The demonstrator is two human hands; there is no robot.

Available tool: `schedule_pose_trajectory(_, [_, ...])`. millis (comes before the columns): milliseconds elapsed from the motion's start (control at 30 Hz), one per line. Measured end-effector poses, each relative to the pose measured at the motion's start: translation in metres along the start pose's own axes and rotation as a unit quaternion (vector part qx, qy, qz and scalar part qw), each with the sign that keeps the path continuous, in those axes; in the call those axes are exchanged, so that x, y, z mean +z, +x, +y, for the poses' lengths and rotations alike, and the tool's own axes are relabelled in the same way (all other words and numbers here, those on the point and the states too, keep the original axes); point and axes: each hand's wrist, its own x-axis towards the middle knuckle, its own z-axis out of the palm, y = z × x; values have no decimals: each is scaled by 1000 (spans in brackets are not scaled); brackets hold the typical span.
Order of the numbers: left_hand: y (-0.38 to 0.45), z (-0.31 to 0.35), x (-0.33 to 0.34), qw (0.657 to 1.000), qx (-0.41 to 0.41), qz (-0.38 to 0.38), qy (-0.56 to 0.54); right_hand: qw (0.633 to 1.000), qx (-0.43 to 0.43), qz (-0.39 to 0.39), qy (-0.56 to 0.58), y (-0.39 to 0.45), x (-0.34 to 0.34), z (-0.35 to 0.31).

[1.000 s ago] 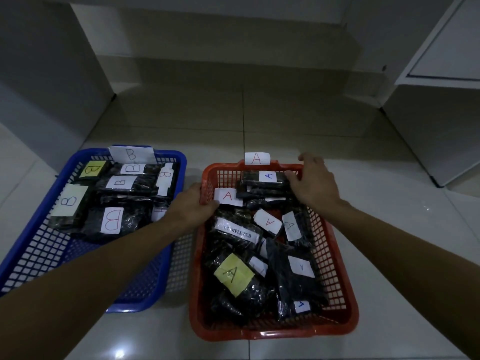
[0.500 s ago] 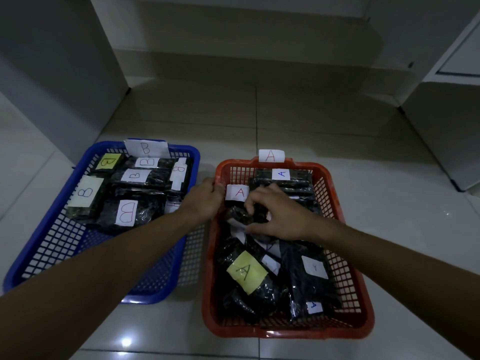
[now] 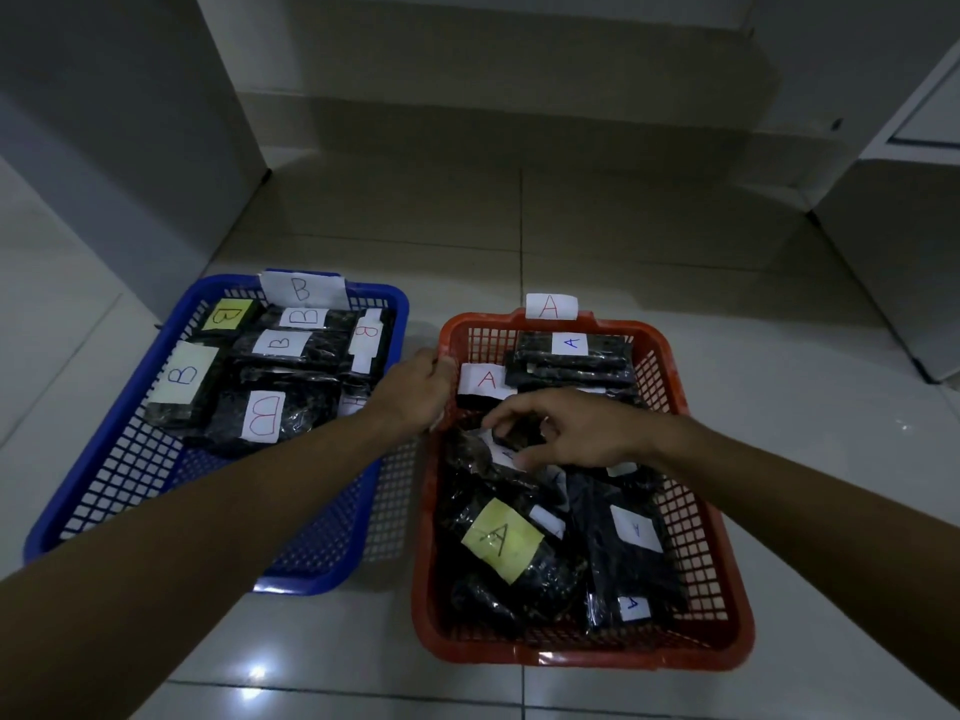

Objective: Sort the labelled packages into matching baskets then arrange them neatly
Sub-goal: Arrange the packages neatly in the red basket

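Baskets sit side by side on the tiled floor [image 3: 649,262], much as they did half a second ago, with the view only slightly shifted. On the left, the blue basket [image 3: 93,491] carries a white B tag [image 3: 300,289] on its far rim and holds black plastic-wrapped packages bunched at its far end, each with a paper label marked B: a yellow-green one [image 3: 227,315] in the far left corner, a large pale one [image 3: 184,374] on the left, and a big white B label [image 3: 264,416] nearer the camera. The near half of this basket shows bare mesh.

Between the baskets, the left hand [image 3: 415,389] still grips the left rim of the red basket [image 3: 727,579], fingers curled over the edge, as in both earlier frames. A white A tag [image 3: 550,307] stands on the red basket's far rim, and a neat stack of A packages [image 3: 571,356] lies at the far end. The right hand [image 3: 566,433], which a second ago rested on the far right rim, stays where it was half a second ago over the middle of the heap, its curled fingers pinching a dark package [image 3: 514,436] there. Nearer the camera lie looser packages, one with a yellow A label [image 3: 501,540] and others with small white labels, overlapping at angles.
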Motion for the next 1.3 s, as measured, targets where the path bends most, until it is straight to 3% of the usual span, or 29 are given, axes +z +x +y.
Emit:
schedule_pose_trajectory(100, [1, 0, 0, 1000, -1, -2, -5, 999, -5, -40, 7, 2, -3, -2])
schedule_pose_trajectory(200, [1, 1, -1, 1000, 2, -9, -12, 999, -6, -33, 12, 6, -3, -3])
schedule_pose_trajectory(400, [3, -2, -3, 1000, 2, -10, -10, 991, 5, 104, 82, 8, -13, -1])
schedule_pose_trajectory(500, [4, -2, -3, 1000, -1, -11, -9, 962, 53, 178, 202, 16, -14, 2])
schedule_pose_trajectory(667, [1, 0, -4, 1000, 10, -4, -9, 917, 117, 260, 278, 41, -5, -4])
schedule_pose_trajectory(933, [-3, 0, -6, 999, 32, -12, -20, 937, 146, 286, 136, 58, -1, -12])
schedule_pose_trajectory(1067, [-2, 0, -6, 999, 30, -15, -22, 951, 147, 253, 104, 54, -5, -16])
schedule_pose_trajectory(1200, [-2, 1, -6, 999, 34, -15, -16, 947, 137, 273, 100, 57, 9, -15])
schedule_pose_trajectory(1300, [-4, 1, -6, 999, 37, -12, -7, 948, 110, 299, -23, 58, 17, -11])
